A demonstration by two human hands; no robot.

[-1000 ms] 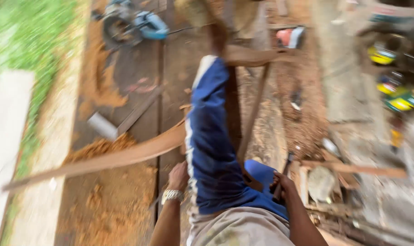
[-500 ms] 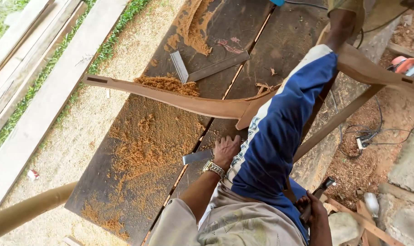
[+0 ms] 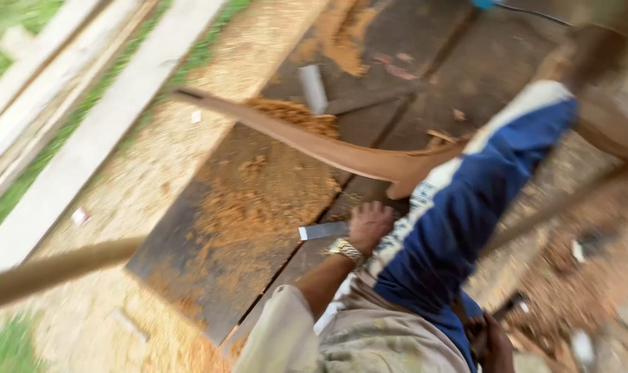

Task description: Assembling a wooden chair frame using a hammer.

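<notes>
The person's left hand (image 3: 369, 224) is curled shut on a flat metal blade (image 3: 324, 230) that sticks out to the side, low over the dark wooden boards (image 3: 258, 207). A gold wristwatch (image 3: 346, 249) sits on that wrist. The right hand (image 3: 490, 338) is down by the blue trouser leg (image 3: 466, 207); it is blurry, so I cannot tell if it grips anything. A long curved piece of wood (image 3: 314, 141) lies across the boards near the left hand. Orange sawdust (image 3: 258, 207) is spread all around.
</notes>
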